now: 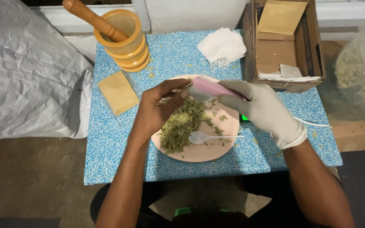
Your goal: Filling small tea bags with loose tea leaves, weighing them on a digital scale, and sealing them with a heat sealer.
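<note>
bare left hand [159,105] pinching the edge of a small white pouch [197,93], fingers narrow. gloved right hand [260,109] closed around a pink oblong handheld device [214,88], its tip at the pouch, both held over the 12 o'clock rim of the round pale-pink plate [229,147]. heap of dried green crushed leaves [180,124] on plate, 9 o'clock side; white plastic spoon [210,137] lying at 5 o'clock, untouched. stack of white empty pouches [222,45] at 12 o'clock of plate, wooden mortar with pestle [121,36] at 10 o'clock, open cardboard box [284,42] at 1 o'clock. judged early to midway: most leaves still unpacked, many pouches left. pouch fill not discernible.
</note>
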